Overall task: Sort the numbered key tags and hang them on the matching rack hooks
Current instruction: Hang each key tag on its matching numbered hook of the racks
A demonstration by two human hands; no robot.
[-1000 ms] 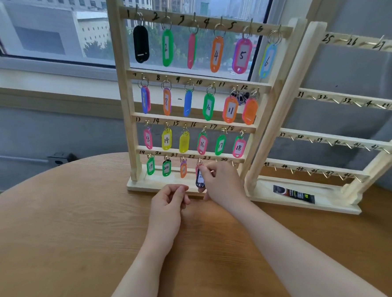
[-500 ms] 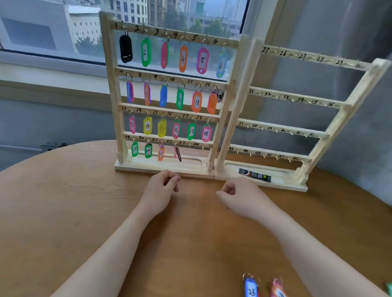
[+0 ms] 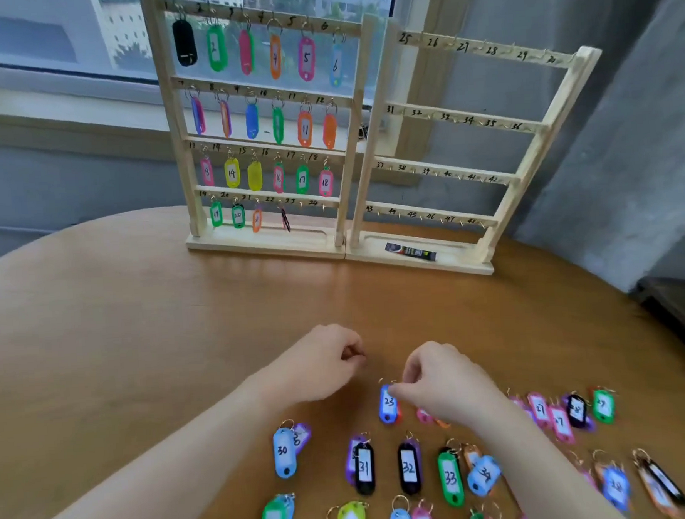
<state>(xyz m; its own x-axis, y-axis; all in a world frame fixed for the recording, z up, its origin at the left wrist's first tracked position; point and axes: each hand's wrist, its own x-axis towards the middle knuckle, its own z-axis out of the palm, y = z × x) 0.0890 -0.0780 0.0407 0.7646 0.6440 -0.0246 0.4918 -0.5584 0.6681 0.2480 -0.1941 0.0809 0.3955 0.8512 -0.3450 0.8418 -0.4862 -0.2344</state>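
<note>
Round wooden surface (image 3: 145, 335), warm matte grain, set before a grey wall and a window at the top of the frame.

Item: left rack (image 3: 269, 239), pale unfinished wood, four rungs with small metal hooks and handwritten numbers. Upper centre of frame. Glossy oval plastic tags with paper inserts and wire rings hang on most of its hooks; on the bottom rung the hooks marked 23 and 24 look bare.

Item: right rack (image 3: 468, 171), same build, upper right, numbered from 25 up, all visible hooks bare.

Item: blue tag 23 (image 3: 388, 404), lower centre, lying on the surface partly over an orange tag. The right hand (image 3: 441, 385) sits at its top end, fingers (image 3: 410, 373) curled and apparently pinching the ring; the contact itself is blurred.

Item: left hand (image 3: 323, 364), just left of it, fingers loosely curled, nothing visibly held.

Item: loose tags, lower frame, roughly in number order: tag 30 (image 3: 283, 451), tag 31 (image 3: 364, 468), tag 32 (image 3: 409, 467), tag 33 (image 3: 450, 478).

Step in hand, as judged: picking up 23. Next move calls for lifting it by the ring, carrying it to the bottom rung of the left rack, and threading the thin ring over the small hook marked 23.
</note>
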